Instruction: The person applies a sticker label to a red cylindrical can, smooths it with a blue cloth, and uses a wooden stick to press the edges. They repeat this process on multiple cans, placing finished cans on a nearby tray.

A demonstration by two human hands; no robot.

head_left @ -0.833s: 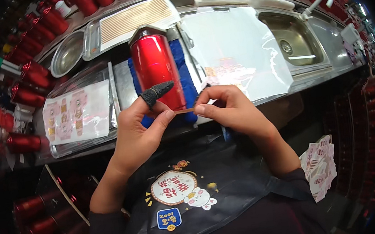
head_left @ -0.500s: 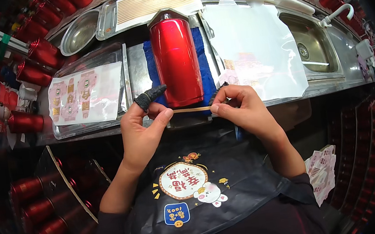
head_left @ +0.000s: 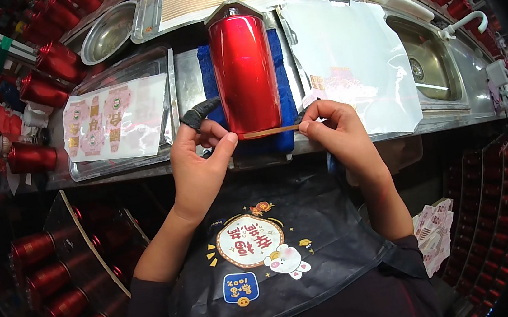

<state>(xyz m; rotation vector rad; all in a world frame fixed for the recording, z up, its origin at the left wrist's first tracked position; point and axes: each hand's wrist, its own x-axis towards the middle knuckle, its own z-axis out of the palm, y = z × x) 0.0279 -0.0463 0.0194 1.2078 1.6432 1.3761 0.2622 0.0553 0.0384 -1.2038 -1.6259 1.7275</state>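
You held a thin brown strip (head_left: 270,131) straight across the six o'clock end of the red canister (head_left: 245,72), left hand (head_left: 200,163) pinching its nine o'clock tip, right hand (head_left: 342,138) its three o'clock, an apparent lining-up that seemed to call next for level, even tension.

The strip (head_left: 271,131), stretched between left hand (head_left: 201,158) and right hand (head_left: 340,133), bars the front approach to the cylinder (head_left: 246,75). Between the forearms, the room above the apron (head_left: 195,303) is open. Left of the blue cloth (head_left: 209,76), a narrow lane of bare surface (head_left: 189,81) runs back, its near end crossed by the left hand's index finger. The upper tray (head_left: 139,21) and bowl (head_left: 109,38) block behind. Rightward, air over the flat white sheet (head_left: 347,41) gives passage toward the sink (head_left: 427,57), where the tap (head_left: 469,20) rises at the far right corner.
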